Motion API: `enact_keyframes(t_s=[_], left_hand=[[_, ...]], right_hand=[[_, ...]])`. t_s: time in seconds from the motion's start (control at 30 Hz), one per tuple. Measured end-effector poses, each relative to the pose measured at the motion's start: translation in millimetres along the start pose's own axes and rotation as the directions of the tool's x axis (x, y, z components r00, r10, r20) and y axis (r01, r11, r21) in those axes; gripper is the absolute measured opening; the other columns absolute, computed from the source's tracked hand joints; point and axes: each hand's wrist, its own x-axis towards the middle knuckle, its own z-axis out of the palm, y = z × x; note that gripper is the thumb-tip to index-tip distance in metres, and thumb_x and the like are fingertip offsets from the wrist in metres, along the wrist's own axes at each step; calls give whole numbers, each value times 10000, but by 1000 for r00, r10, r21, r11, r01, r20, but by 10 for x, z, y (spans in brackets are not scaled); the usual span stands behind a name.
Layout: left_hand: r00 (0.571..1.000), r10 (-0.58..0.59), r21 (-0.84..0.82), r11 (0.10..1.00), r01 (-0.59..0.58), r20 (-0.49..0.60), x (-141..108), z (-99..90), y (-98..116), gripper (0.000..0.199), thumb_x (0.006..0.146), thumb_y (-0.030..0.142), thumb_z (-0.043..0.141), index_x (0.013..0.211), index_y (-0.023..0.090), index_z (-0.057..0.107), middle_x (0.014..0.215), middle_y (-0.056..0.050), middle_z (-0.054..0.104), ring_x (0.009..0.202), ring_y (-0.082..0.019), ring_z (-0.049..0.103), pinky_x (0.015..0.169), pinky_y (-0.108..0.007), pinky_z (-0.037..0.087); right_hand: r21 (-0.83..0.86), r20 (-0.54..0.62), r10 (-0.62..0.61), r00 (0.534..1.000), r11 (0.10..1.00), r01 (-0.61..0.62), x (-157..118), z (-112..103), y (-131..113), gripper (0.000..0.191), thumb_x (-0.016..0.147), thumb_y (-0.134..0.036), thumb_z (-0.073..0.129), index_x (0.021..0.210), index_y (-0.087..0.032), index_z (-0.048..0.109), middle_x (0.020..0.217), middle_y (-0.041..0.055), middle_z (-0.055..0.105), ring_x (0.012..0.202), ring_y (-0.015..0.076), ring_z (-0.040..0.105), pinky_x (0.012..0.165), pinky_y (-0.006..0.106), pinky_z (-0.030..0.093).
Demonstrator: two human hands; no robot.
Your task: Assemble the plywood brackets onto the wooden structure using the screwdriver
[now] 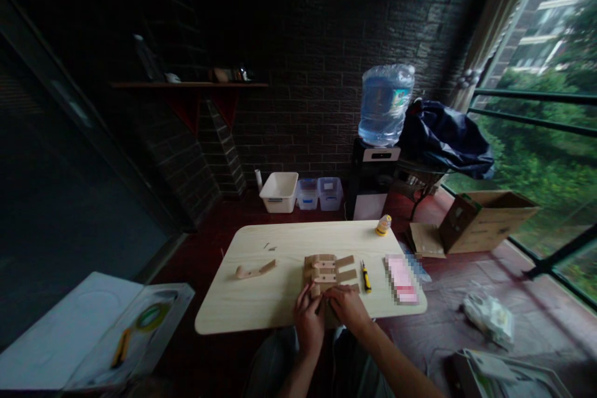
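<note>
Near the front edge of the table, a brown piece with several parallel strips (321, 264) lies flat, with small dark holes or screws in its strips. My left hand (308, 317) grips its near left corner with bent fingers. On the near side, my right hand (347, 306) has its fingers closed on the same piece, close to my left fingertips. What lies between the fingertips is hidden. A yellow and black screwdriver (366, 280) rests to the right of the piece. Off to the left lies a loose curved brown strip (255, 271), with a few small screw-like bits (269, 247) behind it.
The pale table (224, 308) also carries a yellow-capped container (383, 225) and a blurred pink item (402, 280). An open white case (153, 323) stands at left. Beyond are plastic bins (280, 199), a water dispenser (375, 168) and a cardboard box (485, 224).
</note>
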Motion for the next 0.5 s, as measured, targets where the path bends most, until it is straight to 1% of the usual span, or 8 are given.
enact_keyframes(t_s=[0.13,0.2,0.37,0.5], left_hand=[[1000,-10,-8,1000,9,-5,0,4,-1,259,948,301,559,1021,268,806,1244,-106,715,1233,-293,625,1008,-524,558],[1000,-23,-11,1000,23,1,7,-4,9,263,948,303,560,1035,266,806,1226,-111,714,1216,-293,629,999,-519,561],[999,-50,21,999,50,21,18,-35,60,275,946,276,550,1033,244,809,1222,-129,701,1216,-298,622,993,-513,562],[999,-38,39,999,38,5,2,-34,58,274,934,247,550,1024,242,808,1234,-126,697,1218,-299,618,989,-511,565]], right_hand=[[-10,8,-5,1000,1000,5,-4,2,-6,404,929,-133,473,1189,-265,753,1157,65,773,1089,215,688,983,324,467],[-17,4,2,1000,1000,-1,-5,0,-10,391,937,-144,473,1179,-261,757,1151,73,774,1080,220,692,974,327,472],[-12,-5,18,1000,1000,-18,-7,4,-14,364,938,-162,495,1161,-261,765,1152,76,773,1074,224,696,968,329,476],[-2,-11,11,1000,1000,-11,-10,33,7,369,942,-162,485,1161,-262,765,1158,75,772,1077,221,694,976,331,474]])
